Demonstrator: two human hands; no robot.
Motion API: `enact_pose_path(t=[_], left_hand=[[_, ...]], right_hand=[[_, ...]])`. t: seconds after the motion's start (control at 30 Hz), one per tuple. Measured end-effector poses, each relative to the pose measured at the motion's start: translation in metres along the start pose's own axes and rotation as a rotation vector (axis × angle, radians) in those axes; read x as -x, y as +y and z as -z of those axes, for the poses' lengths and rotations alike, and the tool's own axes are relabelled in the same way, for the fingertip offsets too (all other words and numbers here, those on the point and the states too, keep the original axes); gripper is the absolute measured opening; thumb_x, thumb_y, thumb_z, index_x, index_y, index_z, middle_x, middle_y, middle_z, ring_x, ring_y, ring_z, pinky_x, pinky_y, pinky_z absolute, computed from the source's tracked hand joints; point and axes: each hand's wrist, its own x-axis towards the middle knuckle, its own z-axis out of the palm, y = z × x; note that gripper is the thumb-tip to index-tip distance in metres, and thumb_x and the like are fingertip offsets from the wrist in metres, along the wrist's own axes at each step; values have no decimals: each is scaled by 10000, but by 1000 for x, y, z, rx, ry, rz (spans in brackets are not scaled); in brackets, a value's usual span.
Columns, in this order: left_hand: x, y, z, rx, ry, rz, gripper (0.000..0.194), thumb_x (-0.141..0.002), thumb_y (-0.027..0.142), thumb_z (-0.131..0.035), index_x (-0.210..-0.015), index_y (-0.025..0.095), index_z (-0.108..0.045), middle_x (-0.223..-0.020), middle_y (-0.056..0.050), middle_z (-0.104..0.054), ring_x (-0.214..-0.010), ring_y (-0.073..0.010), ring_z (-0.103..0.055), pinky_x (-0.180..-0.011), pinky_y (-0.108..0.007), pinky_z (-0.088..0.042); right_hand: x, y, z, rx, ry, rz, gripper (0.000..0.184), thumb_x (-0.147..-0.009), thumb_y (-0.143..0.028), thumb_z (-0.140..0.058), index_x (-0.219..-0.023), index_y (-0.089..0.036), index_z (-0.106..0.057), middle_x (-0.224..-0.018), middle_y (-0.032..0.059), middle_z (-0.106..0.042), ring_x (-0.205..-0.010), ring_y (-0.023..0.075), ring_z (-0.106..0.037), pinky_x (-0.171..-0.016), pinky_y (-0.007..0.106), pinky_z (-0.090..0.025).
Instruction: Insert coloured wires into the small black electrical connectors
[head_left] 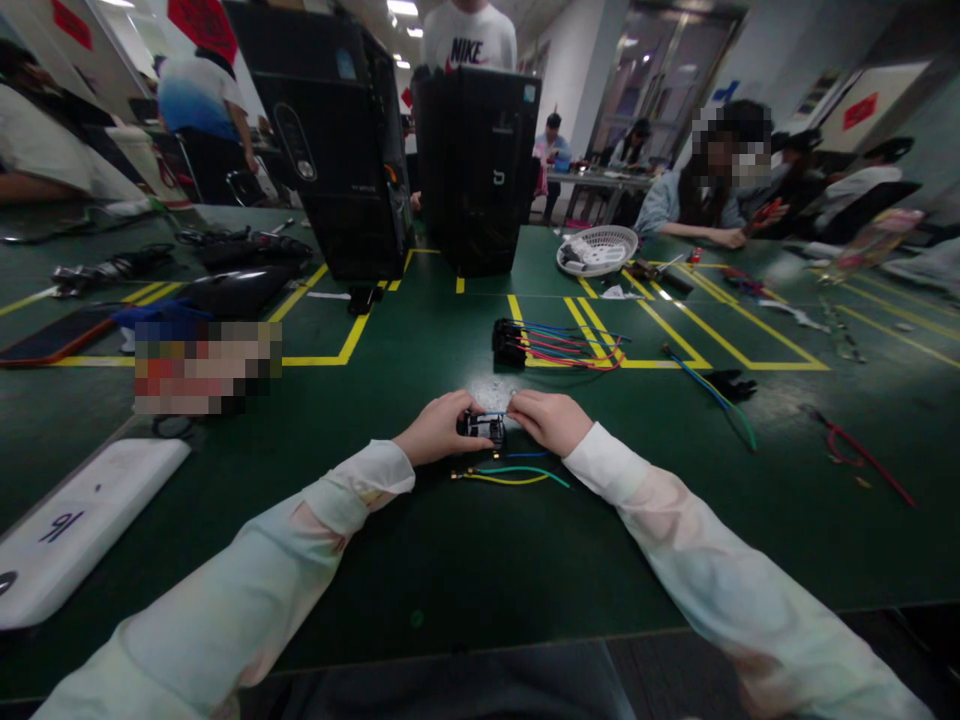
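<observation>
Green table fills mid-frame. Left hand grips a black block; just right, the right hand pinches 1 blue wire pointing left.

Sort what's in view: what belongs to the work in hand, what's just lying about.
Likely in the work: black block in the left hand; blue wire at the right hand; loose green wire below; wired blocks ahead.

Apparently lying about: white basket; white slab; black towers.

The yellow-taped green tabletop bears loose wires nearer than the right hand, wired black connectors beyond it, a white case left of the left hand, computer towers beyond both.
</observation>
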Motion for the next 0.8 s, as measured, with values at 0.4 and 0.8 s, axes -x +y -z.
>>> enact_pose_path(t=[0.4, 0.8], left_hand=[[0, -1, -1, -9, 8, -5, 392, -641, 473, -668, -875, 177, -562, -877, -29, -548, -790, -183, -507, -685, -294, -399], [0, -1, 0, -22, 1, -15, 394, -653, 486, -658, -852, 167, -540, -867, -26, -531, -772, -175, -497, -657, -278, -387]], right_hand=[[0, -4, 2, -75, 38, -54, 178, -896, -255, -390, -844, -193, -549, -819, 41, -578, -746, 134, -523, -627, 220, -329], [-3, -3, -8, -127, 135, -195, 136, -876, -269, -435, -799, -200, -524, -802, 24, -587, -734, 134, -526, -632, 219, -335]])
